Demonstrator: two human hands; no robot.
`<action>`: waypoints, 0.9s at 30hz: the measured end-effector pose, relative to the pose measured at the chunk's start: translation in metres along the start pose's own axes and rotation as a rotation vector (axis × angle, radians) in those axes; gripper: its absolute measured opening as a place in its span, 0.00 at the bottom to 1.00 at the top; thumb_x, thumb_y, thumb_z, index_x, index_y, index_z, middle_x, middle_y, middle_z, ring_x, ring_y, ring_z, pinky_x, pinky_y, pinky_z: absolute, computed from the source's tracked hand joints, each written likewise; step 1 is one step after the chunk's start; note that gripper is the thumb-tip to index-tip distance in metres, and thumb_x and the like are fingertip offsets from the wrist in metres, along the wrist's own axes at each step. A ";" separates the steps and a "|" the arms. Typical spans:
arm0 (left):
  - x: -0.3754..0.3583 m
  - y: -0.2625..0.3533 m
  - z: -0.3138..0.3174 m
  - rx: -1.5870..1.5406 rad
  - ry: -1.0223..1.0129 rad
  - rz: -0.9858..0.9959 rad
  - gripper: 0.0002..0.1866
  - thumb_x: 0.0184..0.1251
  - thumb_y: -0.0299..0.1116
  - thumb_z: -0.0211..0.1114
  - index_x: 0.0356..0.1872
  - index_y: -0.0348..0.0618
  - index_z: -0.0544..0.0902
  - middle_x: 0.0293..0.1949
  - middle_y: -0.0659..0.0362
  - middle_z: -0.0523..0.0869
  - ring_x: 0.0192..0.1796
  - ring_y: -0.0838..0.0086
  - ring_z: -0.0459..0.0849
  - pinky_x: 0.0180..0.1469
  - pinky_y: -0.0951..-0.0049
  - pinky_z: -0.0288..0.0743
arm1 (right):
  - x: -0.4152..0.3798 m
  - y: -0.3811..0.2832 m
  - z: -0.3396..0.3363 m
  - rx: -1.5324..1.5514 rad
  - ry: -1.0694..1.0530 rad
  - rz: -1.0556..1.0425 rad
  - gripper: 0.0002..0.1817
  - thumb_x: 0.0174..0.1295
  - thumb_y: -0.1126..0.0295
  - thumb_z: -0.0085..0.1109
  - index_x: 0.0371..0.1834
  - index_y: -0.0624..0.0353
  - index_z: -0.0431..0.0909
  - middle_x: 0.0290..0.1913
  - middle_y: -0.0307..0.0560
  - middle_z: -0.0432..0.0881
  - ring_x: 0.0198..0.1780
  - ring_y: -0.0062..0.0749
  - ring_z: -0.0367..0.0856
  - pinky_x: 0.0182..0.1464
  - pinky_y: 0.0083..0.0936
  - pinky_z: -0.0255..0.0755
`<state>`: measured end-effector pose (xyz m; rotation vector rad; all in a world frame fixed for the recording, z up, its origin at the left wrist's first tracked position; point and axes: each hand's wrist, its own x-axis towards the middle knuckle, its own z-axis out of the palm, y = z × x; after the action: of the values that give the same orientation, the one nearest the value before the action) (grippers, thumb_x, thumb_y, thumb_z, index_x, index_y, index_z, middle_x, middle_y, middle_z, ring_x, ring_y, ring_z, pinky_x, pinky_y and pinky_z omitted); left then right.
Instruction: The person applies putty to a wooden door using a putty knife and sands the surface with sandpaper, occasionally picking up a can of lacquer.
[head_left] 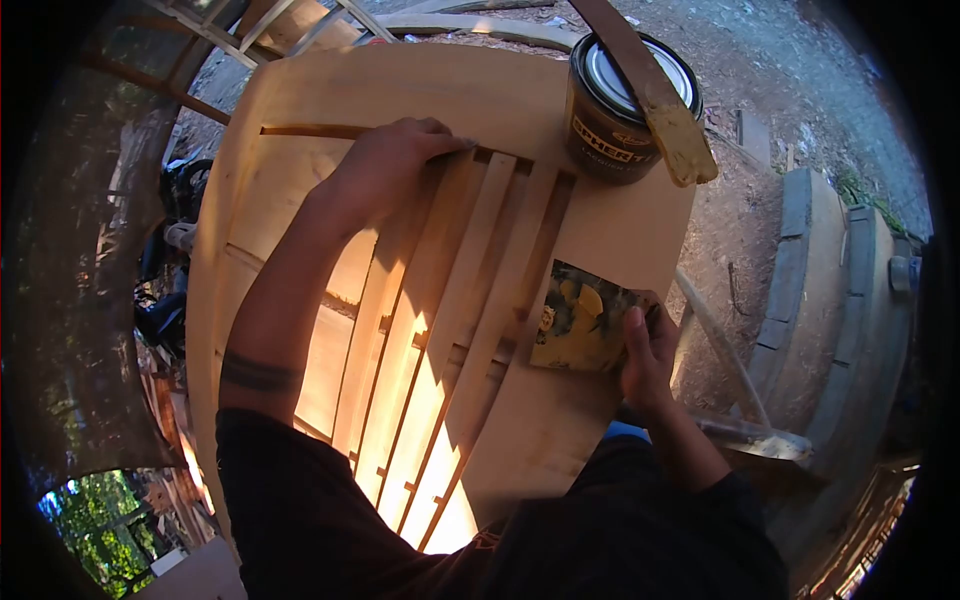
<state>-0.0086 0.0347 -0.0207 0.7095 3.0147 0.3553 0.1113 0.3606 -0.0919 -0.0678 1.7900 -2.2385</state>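
Note:
My left hand [392,168] reaches over the slatted wooden panel [600,225], at the far end of the slats. Its fingers are drawn together, and a small dark tip shows at the thumb. What they hold, if anything, I cannot make out. On the right side, my right hand [650,350] grips the edge of a flat square board [580,335] smeared with yellow putty. The board is held over the panel's plain right part.
A dark lidded tub [610,140] stands at the panel's far right corner. Across its lid lies a flat brown stick [640,75] with a putty-coated end. Curved wooden pieces [790,290] lie on the ground to the right. Sunlight falls across the near slats.

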 end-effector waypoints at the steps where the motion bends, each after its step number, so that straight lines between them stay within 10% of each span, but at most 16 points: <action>1: -0.002 0.000 0.000 0.015 -0.024 0.006 0.20 0.53 0.19 0.54 0.47 0.46 0.83 0.47 0.57 0.83 0.50 0.60 0.80 0.54 0.66 0.74 | 0.001 -0.001 0.000 -0.004 -0.006 0.003 0.19 0.71 0.65 0.45 0.58 0.68 0.67 0.53 0.46 0.75 0.55 0.25 0.71 0.59 0.23 0.62; 27: -0.170 0.079 -0.024 -0.110 -0.314 -0.190 0.32 0.45 0.09 0.53 0.53 0.50 0.80 0.51 0.58 0.81 0.53 0.64 0.80 0.55 0.70 0.76 | 0.006 -0.003 0.009 0.028 0.041 -0.075 0.18 0.71 0.67 0.44 0.57 0.68 0.67 0.48 0.42 0.76 0.48 0.19 0.72 0.52 0.18 0.65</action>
<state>0.1768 0.0229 0.0160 0.4203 2.7111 0.3608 0.1070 0.3513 -0.0874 -0.0864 1.8052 -2.3323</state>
